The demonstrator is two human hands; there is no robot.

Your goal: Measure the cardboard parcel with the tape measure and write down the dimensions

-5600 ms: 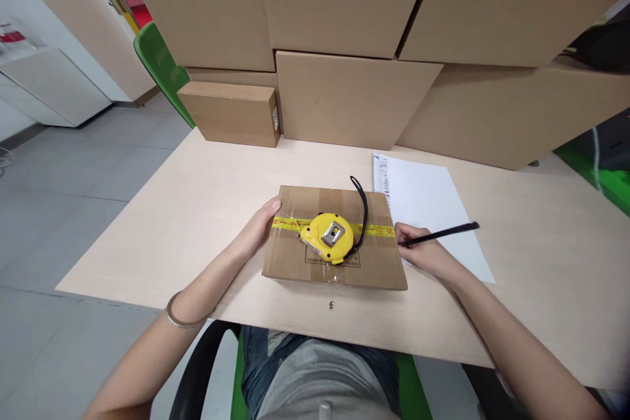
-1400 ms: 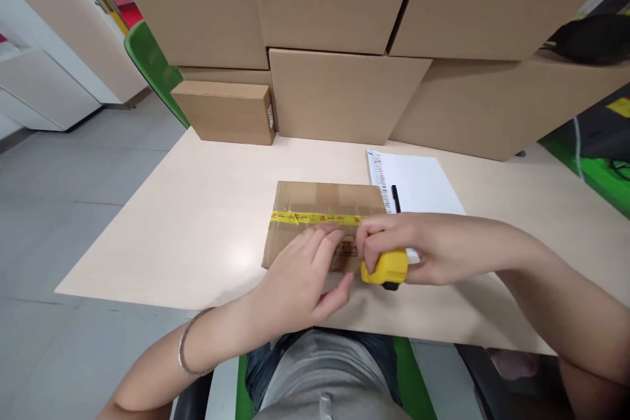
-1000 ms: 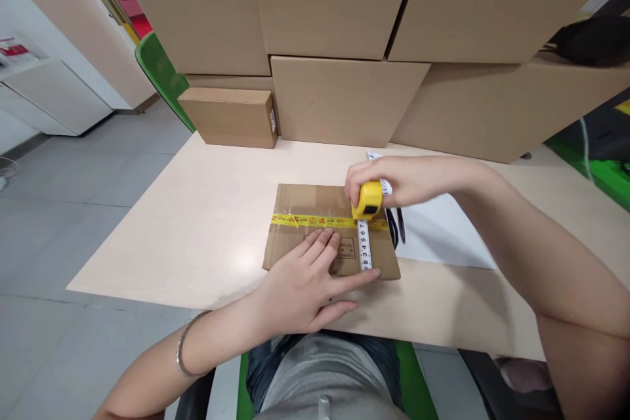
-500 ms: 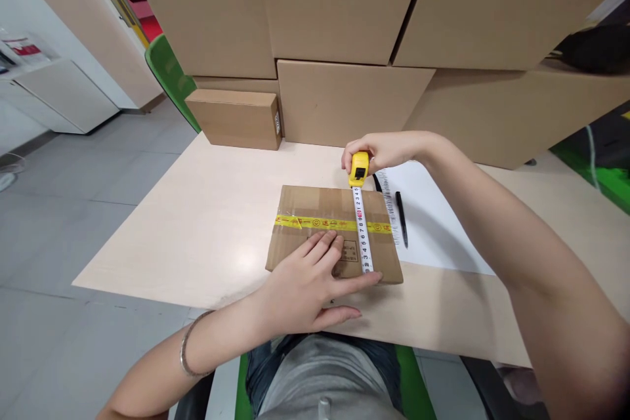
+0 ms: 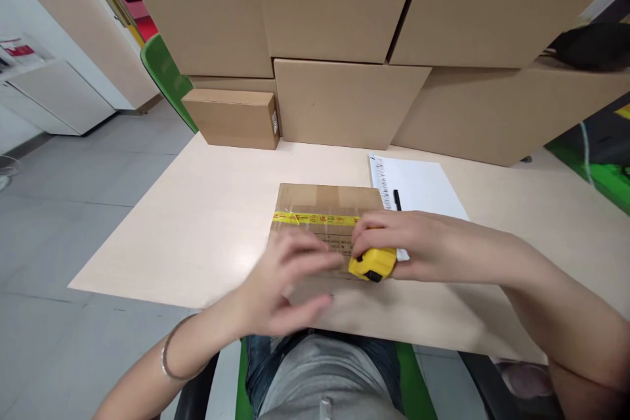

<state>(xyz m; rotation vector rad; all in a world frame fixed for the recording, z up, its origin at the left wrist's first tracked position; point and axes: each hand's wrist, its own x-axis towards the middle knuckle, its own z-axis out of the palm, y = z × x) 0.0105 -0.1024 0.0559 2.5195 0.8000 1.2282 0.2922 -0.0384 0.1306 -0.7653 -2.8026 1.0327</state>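
Observation:
A yellow tape measure (image 5: 378,264) with black parts is in my right hand (image 5: 394,239), over the near right part of a small cardboard box (image 5: 329,197). No long stretch of its blade shows now. Yellow tape with red print runs across the box, and dark printing marks its top. My left hand (image 5: 290,279) is raised at the box's near left side, its fingers apart, holding nothing and slightly blurred. Whether its fingertips touch the box I cannot tell. Both hands hide parts of the box's near edge.
White paper (image 5: 423,184) and a black pen (image 5: 397,200) lie right of the box on the pale table (image 5: 172,230). A closed brown carton (image 5: 233,119) stands at the back left. Large cardboard boxes (image 5: 339,6) wall off the back. A green chair (image 5: 165,75) stands behind.
The tape blade, earlier stretched across the box, has gone back into its case. My right hand brought the tape measure nearer; my left hand lifted off the blade's end and moved left.

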